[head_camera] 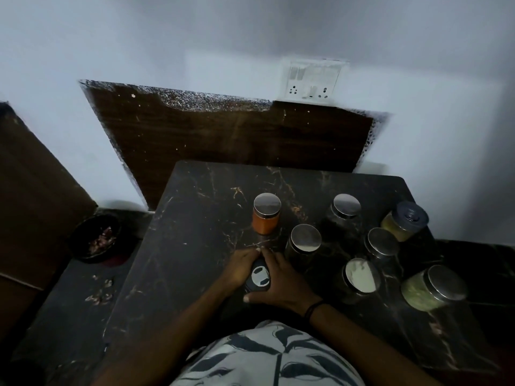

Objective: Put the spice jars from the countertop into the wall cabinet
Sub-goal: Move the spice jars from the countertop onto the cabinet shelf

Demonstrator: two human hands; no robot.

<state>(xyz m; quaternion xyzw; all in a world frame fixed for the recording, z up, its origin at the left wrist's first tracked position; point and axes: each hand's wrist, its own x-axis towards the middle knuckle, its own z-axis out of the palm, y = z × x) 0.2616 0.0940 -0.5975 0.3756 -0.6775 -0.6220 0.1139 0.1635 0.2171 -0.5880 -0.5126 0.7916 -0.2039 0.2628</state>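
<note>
Several spice jars with steel lids stand on the dark marbled countertop (195, 218). An orange-filled jar (266, 214) is nearest the middle, and a clear jar (305, 240) stands just right of my hands. Others sit further right, among them a yellow-filled jar with a dark lid (405, 221) and a green-filled jar (432, 288). My left hand (241, 270) and my right hand (281, 282) both grip a small dark device (260, 277) with a white round mark, lying on the countertop. No wall cabinet shows.
A dark bowl (96, 238) holding reddish scraps sits on a lower dark surface at the left. A brown panel (223, 135) leans on the wall behind the countertop. A white switch and socket plate (313, 79) is above it. A brown cabinet side (33, 190) stands far left.
</note>
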